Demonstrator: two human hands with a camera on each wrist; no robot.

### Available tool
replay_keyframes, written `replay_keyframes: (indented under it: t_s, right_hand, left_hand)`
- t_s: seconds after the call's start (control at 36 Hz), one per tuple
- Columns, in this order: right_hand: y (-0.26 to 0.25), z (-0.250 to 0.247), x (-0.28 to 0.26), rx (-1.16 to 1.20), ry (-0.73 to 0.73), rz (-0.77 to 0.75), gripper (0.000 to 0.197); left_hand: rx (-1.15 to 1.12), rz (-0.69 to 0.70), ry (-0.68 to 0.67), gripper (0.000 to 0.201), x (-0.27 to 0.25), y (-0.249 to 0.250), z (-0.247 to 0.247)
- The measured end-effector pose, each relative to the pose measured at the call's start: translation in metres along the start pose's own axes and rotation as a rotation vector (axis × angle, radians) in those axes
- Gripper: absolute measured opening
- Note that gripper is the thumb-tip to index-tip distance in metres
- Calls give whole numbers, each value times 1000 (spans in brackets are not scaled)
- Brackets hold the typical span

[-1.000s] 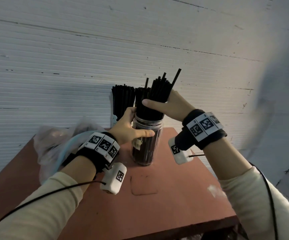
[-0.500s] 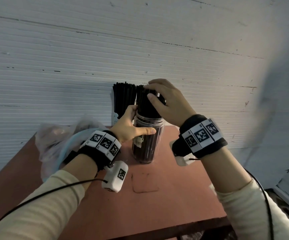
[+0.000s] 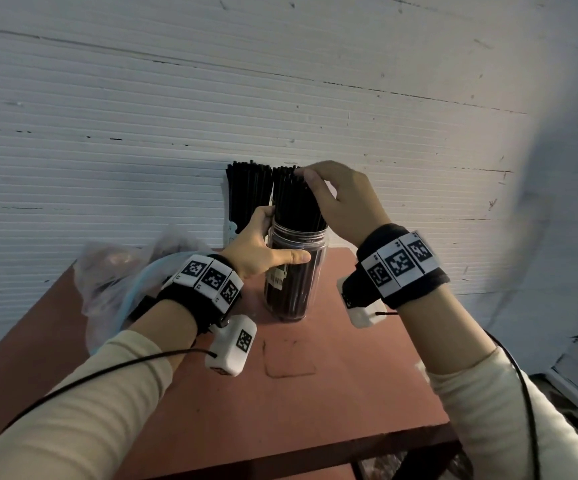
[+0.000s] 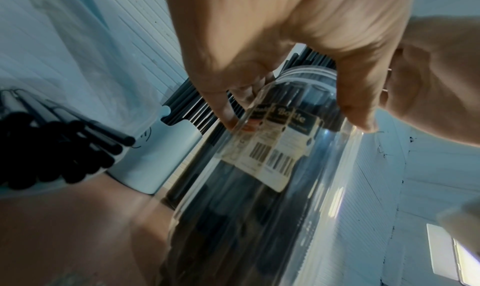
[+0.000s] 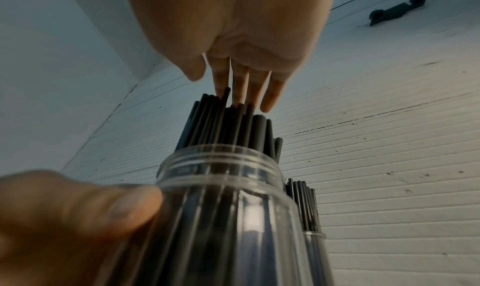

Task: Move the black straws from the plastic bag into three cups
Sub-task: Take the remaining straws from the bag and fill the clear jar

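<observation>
A clear plastic jar [image 3: 294, 278] packed with black straws [image 3: 296, 206] stands at the back of the table. My left hand [image 3: 273, 251] grips it just below the neck, thumb across the front. My right hand [image 3: 311, 183] is over the bundle, its straightened fingers [image 5: 241, 89] touching the straw tops, thumb apart. Directly behind is a white cup [image 4: 161, 153] full of straws [image 3: 247, 192]. The right wrist view shows another clear container of straws [image 5: 306, 214] behind the jar. The plastic bag [image 3: 124, 271] lies to the left with straws [image 4: 64, 150] inside.
The reddish table [image 3: 332, 393] is small, with its front edge and right edge close by. A white ribbed wall [image 3: 280, 98] rises right behind the cups. A faint square outline [image 3: 289, 358] is marked on the tabletop in front of the jar.
A second ago my right hand held an uneven bundle sticking up out of the jar. The straws have since dropped in level, and the hand now rests its fingertips on their tops.
</observation>
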State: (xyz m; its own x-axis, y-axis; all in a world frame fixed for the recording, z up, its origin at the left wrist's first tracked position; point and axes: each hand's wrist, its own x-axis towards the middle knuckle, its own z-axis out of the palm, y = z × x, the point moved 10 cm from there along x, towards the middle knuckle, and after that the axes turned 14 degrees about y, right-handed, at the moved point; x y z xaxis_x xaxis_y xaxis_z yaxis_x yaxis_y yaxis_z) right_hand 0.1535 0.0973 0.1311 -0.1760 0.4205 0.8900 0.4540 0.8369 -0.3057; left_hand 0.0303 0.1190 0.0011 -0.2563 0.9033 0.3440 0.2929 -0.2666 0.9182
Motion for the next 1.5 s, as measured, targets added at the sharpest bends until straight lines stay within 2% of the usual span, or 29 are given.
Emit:
replay_keyframes:
  t_s: [0.08,0.22,0.36,0.47,0.61,0.67,0.72,0.83,0.89,0.97,1.06,1.11,1.17,1.28,1.39,1.5]
  right_hand:
    - [0,2,-4,12,-20,-3,38]
    - [1,26,-27,-69,-257,-51,43]
    - [-10,16,-23,-93,-156,-149,46]
    - [-13,28,-30,-146,-267,-160,43]
    - [-21,22,-26,-132,-215,-170,43]
    - [-29,18,-25,-102,-181,-183,45]
    - [-39,12,-25,-43,-116,-181,44]
    - [-64,5,-28,88,15,-176,32]
    - [-73,14,-34,156,17,-136,23]
    - [-80,45,-50,192,-112,-56,17]
    - [-81,87,-73,161,-348,57,18]
    - [-78,116,-93,88,-546,124,23]
    - [-77,141,-114,-30,-736,125,30]
    - [-86,177,-147,-174,-1025,86,43]
    - [-94,193,-157,-253,-1096,39,65]
    - [-94,207,-164,-254,-1107,60,75]
  left_hand:
    - [-4,-4,-3,92,-2,0,1]
    - [-3,0,-17,92,-3,0,3]
    - [25,7,-33,91,-8,4,5]
    - [51,8,-53,94,-8,7,9]
    - [86,-2,-133,117,-12,10,8]
    - [156,-1,-99,126,-15,9,-5]
    - [227,8,-16,117,-19,10,-28]
    - [360,136,128,56,-34,32,-79]
    - [411,171,160,38,-41,38,-103]
    - [470,152,194,25,-55,38,-138]
    - [639,111,175,17,-66,28,-164]
    - [748,66,92,22,-72,13,-172]
    - [829,12,-8,31,-79,-5,-174]
    - [817,-18,-84,44,-86,-23,-174]
    - [782,5,-55,61,-82,-26,-174]
    - [782,1,-7,57,-79,-29,-179]
